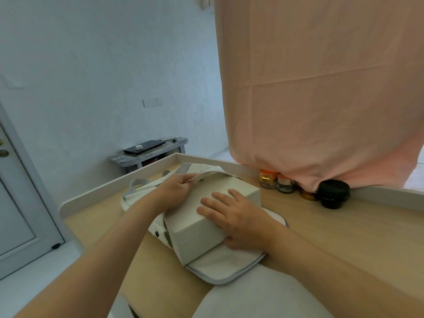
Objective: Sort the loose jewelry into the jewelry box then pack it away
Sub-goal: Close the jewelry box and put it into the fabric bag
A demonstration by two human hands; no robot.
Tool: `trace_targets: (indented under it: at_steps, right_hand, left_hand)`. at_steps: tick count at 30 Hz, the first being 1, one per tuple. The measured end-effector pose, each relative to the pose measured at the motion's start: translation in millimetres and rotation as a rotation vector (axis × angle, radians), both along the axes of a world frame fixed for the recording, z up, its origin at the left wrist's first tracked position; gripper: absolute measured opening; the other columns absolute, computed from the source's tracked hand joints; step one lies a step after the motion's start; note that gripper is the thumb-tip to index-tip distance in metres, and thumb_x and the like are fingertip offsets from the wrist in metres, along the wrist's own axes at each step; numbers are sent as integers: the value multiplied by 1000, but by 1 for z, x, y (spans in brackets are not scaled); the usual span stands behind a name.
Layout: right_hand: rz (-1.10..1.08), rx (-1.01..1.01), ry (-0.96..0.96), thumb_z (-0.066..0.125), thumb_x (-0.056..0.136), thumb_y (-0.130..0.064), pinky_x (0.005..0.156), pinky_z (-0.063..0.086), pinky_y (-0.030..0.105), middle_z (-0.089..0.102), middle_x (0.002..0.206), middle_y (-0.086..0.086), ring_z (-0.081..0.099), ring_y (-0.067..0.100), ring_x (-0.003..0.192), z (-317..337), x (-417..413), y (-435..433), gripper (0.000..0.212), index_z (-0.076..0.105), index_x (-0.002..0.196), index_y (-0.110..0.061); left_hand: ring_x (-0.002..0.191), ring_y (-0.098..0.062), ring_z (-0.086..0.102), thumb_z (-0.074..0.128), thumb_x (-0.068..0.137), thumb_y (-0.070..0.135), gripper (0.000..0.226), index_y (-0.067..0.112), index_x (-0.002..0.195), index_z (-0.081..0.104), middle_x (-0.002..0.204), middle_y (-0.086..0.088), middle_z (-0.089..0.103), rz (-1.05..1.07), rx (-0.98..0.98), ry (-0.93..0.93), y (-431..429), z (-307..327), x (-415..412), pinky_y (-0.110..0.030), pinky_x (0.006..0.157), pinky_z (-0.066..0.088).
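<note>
Pale door (18, 203) at the far left edge, shut, with a brass knob showing. Moving right along the wall, a low grey bench (119, 159) carries a dark flat device (144, 146). Now the wooden desk (344, 237) comes in with its raised white rim, and here's the action.

Left hand (176, 187) first: fingers curled tight, pinching the upper rim of the white fabric bag (229, 265) and holding that edge up off the desk. The bag lies flat on the wood, grey handles (137, 183) splayed out to the left, a dark snap button (157, 233) visible on its near side.

Centre stage is the jewelry box (195, 239), pale grey-green, lid closed. It sits on the bag's lower panel, its far end tucked just under the lifted rim and its near end sticking out toward the camera (how deep it goes into the bag can't be told, as the rim hides that end).

Right hand (241, 216): fingers spread and almost straight, lying flat on the lid, thumb pressed against the box's right side wall. It isn't curled around anything.

Further right, along the desk's back rim, stand two small glass jars (267, 179), one with an orange cap and one with a pale cap, then a gold lid (307, 195) and a squat black jar (332, 193), all close together. Above them hangs a big pink cloth (321, 88), its lower edge draping down onto the jars.
</note>
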State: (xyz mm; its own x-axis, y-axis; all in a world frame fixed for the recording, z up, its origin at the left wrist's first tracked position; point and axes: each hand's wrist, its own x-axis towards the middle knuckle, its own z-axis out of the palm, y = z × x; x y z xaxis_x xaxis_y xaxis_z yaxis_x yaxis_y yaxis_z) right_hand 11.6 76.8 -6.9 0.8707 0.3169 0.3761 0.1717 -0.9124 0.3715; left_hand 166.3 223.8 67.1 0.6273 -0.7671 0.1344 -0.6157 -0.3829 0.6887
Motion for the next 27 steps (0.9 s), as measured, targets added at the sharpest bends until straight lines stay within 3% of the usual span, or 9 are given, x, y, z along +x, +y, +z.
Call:
trace_targets:
  at_steps: [4, 9, 12, 16, 18, 21, 23, 27]
  right_hand:
    - [-41, 29, 44, 75, 73, -36, 103, 44, 55, 42, 150, 6, 43, 29, 134, -6, 14, -2, 86, 36, 148, -22]
    - [-62, 27, 37, 76, 70, -34, 103, 43, 55, 45, 149, 9, 46, 31, 133, -10, 26, -5, 89, 35, 148, -21]
    - [-54, 31, 10, 77, 67, -34, 100, 44, 53, 48, 146, 9, 49, 31, 129, -10, 35, -3, 92, 36, 148, -20]
    - [-59, 44, 0, 79, 63, -33, 95, 46, 51, 50, 141, 9, 52, 31, 121, -6, 55, 2, 92, 38, 145, -18]
    - [-74, 48, -5, 80, 60, -31, 89, 47, 49, 52, 138, 9, 54, 32, 116, -5, 68, 4, 94, 39, 143, -18]
    - [-85, 71, -3, 85, 53, -29, 84, 49, 49, 55, 134, 11, 57, 34, 111, -2, 90, 5, 102, 34, 141, -18]
    - [-102, 80, 12, 86, 53, -27, 87, 48, 52, 55, 135, 12, 57, 35, 112, 0, 105, 7, 104, 30, 140, -18]
    - [-127, 20, 59, 81, 70, -30, 104, 37, 60, 43, 149, 13, 45, 36, 130, 4, 131, 13, 97, 30, 152, -15]
  left_hand:
    - [119, -13, 56, 43, 106, 17, 38, 38, 130, 63, 130, 8, 62, -38, 77, -17, 7, -5, 7, -35, 109, 42]
    - [121, -7, 53, 49, 102, 18, 42, 40, 137, 57, 134, 18, 55, -25, 203, -223, 17, -13, 10, -22, 103, 38]
    - [117, -7, 57, 52, 103, 29, 31, 36, 131, 64, 124, 18, 62, -7, 104, -136, 23, -11, 12, -22, 98, 42]
    - [97, 9, 56, 52, 103, 30, 25, 37, 122, 67, 103, 29, 63, -6, -54, -16, 25, 3, 8, -8, 80, 40]
    - [101, 9, 57, 52, 103, 30, 25, 35, 121, 68, 106, 29, 64, -10, -92, 6, 25, 10, 8, -8, 84, 40]
    - [112, -2, 59, 54, 103, 30, 26, 31, 123, 70, 111, 22, 68, 20, -131, 17, 27, 16, 12, -22, 100, 43]
    - [112, -4, 61, 53, 103, 31, 28, 31, 125, 70, 114, 17, 71, 20, -148, 11, 28, 19, 15, -25, 101, 45]
    - [105, 5, 62, 51, 105, 26, 27, 32, 122, 71, 110, 18, 72, -10, -171, 32, 31, 23, 20, -13, 88, 45]
